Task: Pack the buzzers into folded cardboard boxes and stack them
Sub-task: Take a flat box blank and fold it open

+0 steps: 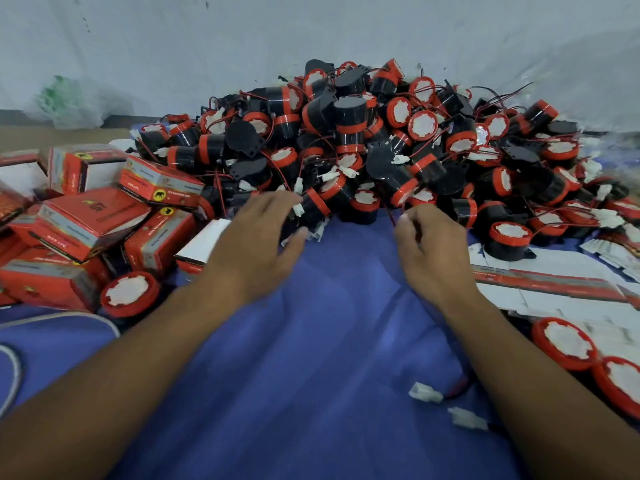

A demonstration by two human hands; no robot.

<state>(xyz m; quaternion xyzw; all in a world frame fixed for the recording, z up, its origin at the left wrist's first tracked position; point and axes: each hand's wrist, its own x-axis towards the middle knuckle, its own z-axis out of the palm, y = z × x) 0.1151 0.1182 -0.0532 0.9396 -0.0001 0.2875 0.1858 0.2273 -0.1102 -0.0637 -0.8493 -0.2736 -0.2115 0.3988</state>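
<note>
Left hand (256, 237): fingers spread and loose, holding nothing, fingertips at a black-and-red buzzer (313, 207) on the front edge of the pile.
Right hand (434, 247): fingers curled, pinching a thin red wire (392, 216) that leads up into the pile; somewhat blurred.
Blue cloth (329, 341): spread beneath both forearms.
Pile of buzzers (346, 133): heaped just beyond the hands against a pale sheet (311, 29); black bodies, red rims, white faces, tangled wires with white plugs.
Folded boxes (93, 216): red and grey, tumbled in a loose heap left of the left hand; single buzzer (130, 294) face up at their near edge.
Flat cardboard (554, 282): unfolded blanks right of the right hand.
Loose plugs (426, 392): two, on the cloth beside the right forearm.
</note>
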